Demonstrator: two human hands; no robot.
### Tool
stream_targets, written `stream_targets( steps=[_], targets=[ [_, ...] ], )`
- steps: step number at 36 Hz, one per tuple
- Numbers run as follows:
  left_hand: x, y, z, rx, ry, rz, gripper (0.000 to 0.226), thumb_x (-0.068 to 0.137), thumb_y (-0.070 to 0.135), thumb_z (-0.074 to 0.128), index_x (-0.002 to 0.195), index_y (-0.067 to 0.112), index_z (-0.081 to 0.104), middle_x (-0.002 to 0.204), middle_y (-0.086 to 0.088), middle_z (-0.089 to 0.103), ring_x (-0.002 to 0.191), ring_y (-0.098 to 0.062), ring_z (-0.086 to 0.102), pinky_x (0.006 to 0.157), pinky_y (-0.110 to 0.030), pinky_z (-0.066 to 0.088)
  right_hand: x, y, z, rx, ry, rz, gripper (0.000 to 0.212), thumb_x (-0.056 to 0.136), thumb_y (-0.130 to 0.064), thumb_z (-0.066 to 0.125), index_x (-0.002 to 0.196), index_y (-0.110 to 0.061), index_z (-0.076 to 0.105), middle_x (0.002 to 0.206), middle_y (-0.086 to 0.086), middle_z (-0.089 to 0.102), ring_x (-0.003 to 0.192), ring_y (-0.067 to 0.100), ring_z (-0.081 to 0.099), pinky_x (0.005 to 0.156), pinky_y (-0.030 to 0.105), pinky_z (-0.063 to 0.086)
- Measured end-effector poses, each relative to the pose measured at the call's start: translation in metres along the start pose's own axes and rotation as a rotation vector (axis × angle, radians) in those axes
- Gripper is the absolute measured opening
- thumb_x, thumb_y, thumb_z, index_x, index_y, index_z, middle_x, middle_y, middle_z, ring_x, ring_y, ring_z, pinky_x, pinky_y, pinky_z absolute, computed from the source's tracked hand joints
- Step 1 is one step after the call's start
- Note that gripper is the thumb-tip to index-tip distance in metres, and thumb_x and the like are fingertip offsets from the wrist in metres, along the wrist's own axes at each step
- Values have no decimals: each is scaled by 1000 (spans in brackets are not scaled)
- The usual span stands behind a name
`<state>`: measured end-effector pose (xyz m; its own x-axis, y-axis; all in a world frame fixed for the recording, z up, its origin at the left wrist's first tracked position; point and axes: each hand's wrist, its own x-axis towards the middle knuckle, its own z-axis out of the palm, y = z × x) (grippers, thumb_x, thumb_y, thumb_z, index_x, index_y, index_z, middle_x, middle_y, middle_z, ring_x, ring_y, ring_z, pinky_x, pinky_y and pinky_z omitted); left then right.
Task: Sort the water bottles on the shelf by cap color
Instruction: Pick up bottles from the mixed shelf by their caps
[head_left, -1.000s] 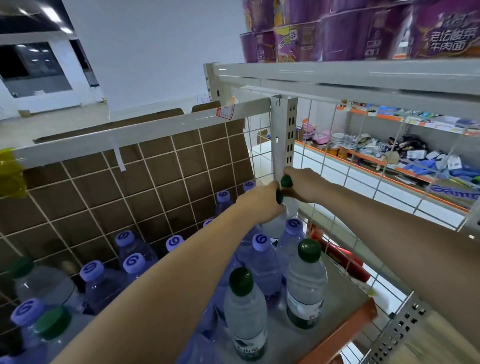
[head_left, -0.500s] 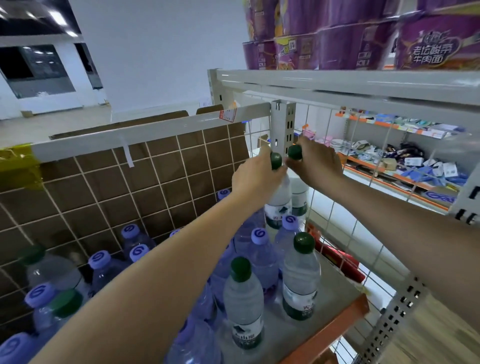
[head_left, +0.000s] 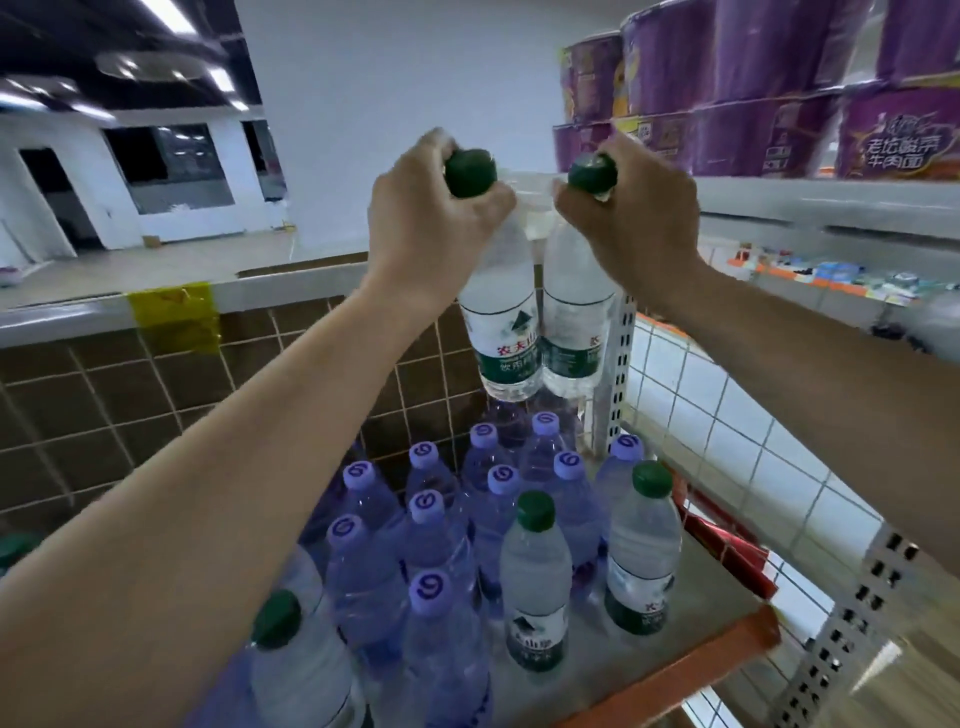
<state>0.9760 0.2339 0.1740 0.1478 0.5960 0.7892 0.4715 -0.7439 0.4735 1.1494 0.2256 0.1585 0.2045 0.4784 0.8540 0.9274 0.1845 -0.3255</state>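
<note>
Head view: my forearms hide part of the bottle rows at lower left. My left hand (head_left: 436, 223) curls round the neck of one green-capped bottle (head_left: 501, 322), my right hand (head_left: 631, 218) round another green-capped bottle (head_left: 576, 322), both lifted at frame centre. Below, the shelf (head_left: 670, 686) holds purple-capped bottles (head_left: 431, 525); purple noodle tubs (head_left: 769, 98) sit upper right.

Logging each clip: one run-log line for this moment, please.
left hand: grips green-capped clear plastic bottle | right hand: grips second green-capped bottle | both above shelf
</note>
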Motion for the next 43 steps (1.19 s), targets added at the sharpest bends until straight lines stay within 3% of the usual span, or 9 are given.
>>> stream_targets(
  steps=[8, 11, 15, 21, 25, 30, 35, 39, 43],
  targets=[
    [-21, -16, -82, 114, 124, -97, 31, 76, 35, 69, 96, 12, 64, 79, 6, 60, 73, -13, 57, 61, -24, 48, -10, -80, 19, 248, -131, 2, 22, 87, -45, 58, 91, -24, 50, 75, -6, 50, 75, 15, 48, 53, 21, 29],
    [-36, -27, -115, 148, 170, -149, 30, 70, 37, 67, 82, 10, 60, 64, 10, 49, 61, -12, 47, 55, -25, 42, -16, -113, 32, 303, -152, -32, 24, 84, -46, 58, 87, -24, 50, 71, -7, 49, 73, 17, 48, 52, 23, 29],
    [-57, -36, -160, 232, 228, -204, 26, 74, 30, 69, 65, 26, 46, 60, 13, 45, 53, -1, 42, 45, -8, 31, -25, -157, 48, 442, -211, -69, 24, 82, -46, 59, 80, -26, 47, 65, -14, 42, 64, 10, 43, 56, 26, 31],
    [-88, -45, -234, 267, 325, -258, 21, 68, 33, 67, 75, 17, 56, 65, 11, 49, 63, -10, 49, 59, -34, 47, -45, -227, 55, 502, -267, -137, 22, 87, -44, 61, 90, -25, 50, 69, -18, 43, 73, 11, 46, 56, 22, 33],
    [-109, -46, -285, 249, 344, -238, 32, 79, 17, 69, 68, 25, 41, 67, 11, 42, 57, 1, 41, 50, -8, 37, -59, -279, 56, 551, -286, -171, 20, 88, -42, 61, 89, -24, 51, 69, -18, 44, 72, 9, 46, 56, 19, 34],
    [-138, -45, -353, 286, 378, -256, 31, 80, 22, 70, 69, 30, 43, 70, 13, 44, 63, 0, 44, 57, -14, 43, -78, -342, 50, 599, -282, -187, 20, 87, -41, 60, 88, -24, 51, 71, -14, 46, 77, 11, 47, 56, 20, 33],
    [-164, -41, -426, 305, 425, -262, 30, 81, 13, 68, 68, 25, 45, 67, 11, 44, 55, 4, 42, 48, -5, 36, -102, -410, 43, 633, -287, -195, 22, 87, -44, 60, 87, -24, 49, 71, -15, 46, 78, 12, 48, 60, 24, 33],
    [-186, -42, -478, 403, 454, -277, 28, 81, 21, 69, 69, 30, 46, 69, 16, 46, 53, 14, 45, 50, -4, 37, -122, -458, 39, 637, -288, -186, 23, 87, -42, 58, 87, -21, 49, 67, -16, 41, 66, 9, 42, 53, 18, 28],
    [-206, -47, -526, 504, 482, -296, 22, 78, 33, 67, 69, 32, 47, 69, 17, 49, 62, 7, 45, 59, -12, 40, -141, -500, 37, 664, -301, -156, 26, 86, -41, 58, 73, -27, 40, 66, -15, 41, 59, -1, 36, 51, 18, 28]
  ],
)
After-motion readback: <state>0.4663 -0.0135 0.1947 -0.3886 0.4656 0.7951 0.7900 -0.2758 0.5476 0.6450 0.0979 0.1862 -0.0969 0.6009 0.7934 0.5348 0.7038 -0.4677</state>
